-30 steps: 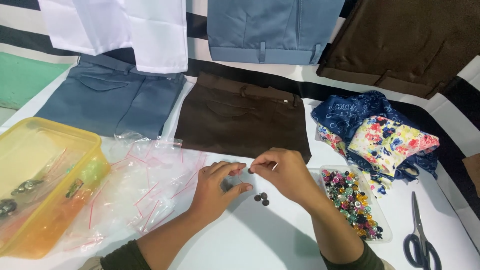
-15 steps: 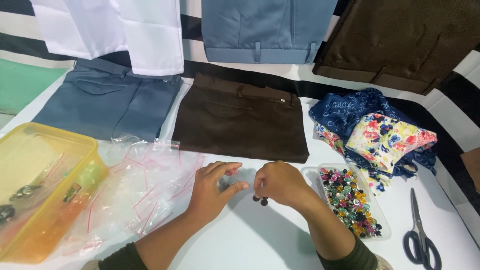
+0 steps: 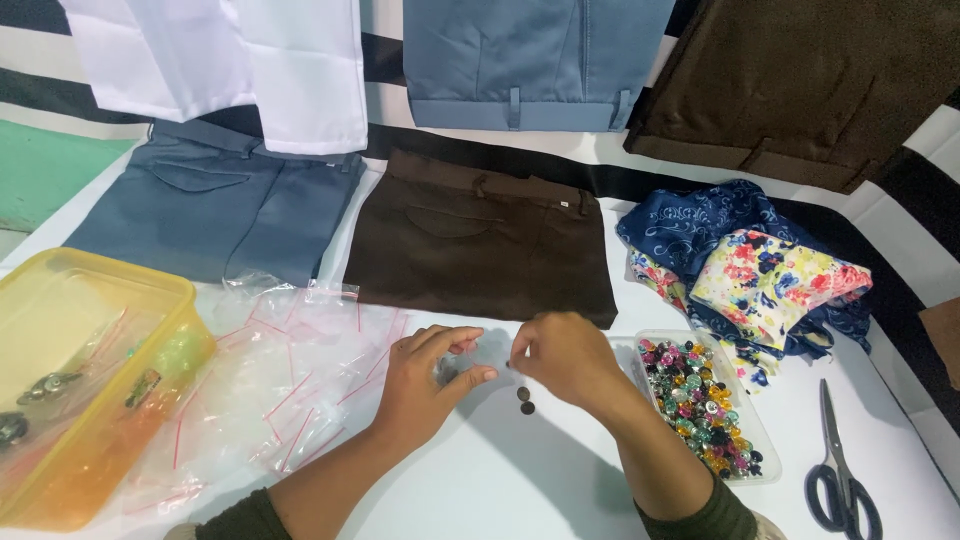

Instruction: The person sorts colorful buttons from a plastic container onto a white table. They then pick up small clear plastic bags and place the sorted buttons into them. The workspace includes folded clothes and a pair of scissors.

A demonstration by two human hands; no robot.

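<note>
The left hand [image 3: 425, 378] pinches a small clear zip bag [image 3: 470, 358] between thumb and fingers; the bag is thin and see-through, so its outline is hard to trace, and something dark shows inside it that cannot be told apart. The right hand [image 3: 565, 360] meets it from the other side, fingertips curled down at the bag's mouth; whether this grip holds anything is hidden by the fingers themselves. Just below the right fingertips two small dark buttons [image 3: 524, 400] lie loose on the white tabletop [image 3: 520, 480], touching or nearly so, near the middle of the front half.

Toward the front right sits a clear shallow tray [image 3: 750, 470] filled with mixed coloured beads [image 3: 700, 400]; the right wrist covers its near left corner. Blue-handled scissors [image 3: 838, 470] lie beside it at the right edge, their handles cut off by the frame. At the left edge a yellow translucent box [image 3: 100, 290] holds a few dark metal bits and small packets, blurred through the wall and partly cut off. Between the box and the left hand spreads a heap of empty zip bags with red seal lines [image 3: 290, 390].

Along the back lie folded blue-grey trousers [image 3: 215, 205], dark brown trousers [image 3: 480, 235], and a crumpled bundle of blue and floral cloth [image 3: 750, 265]. Further garments beyond them, white, blue and brown, are cropped by the top of the frame.
</note>
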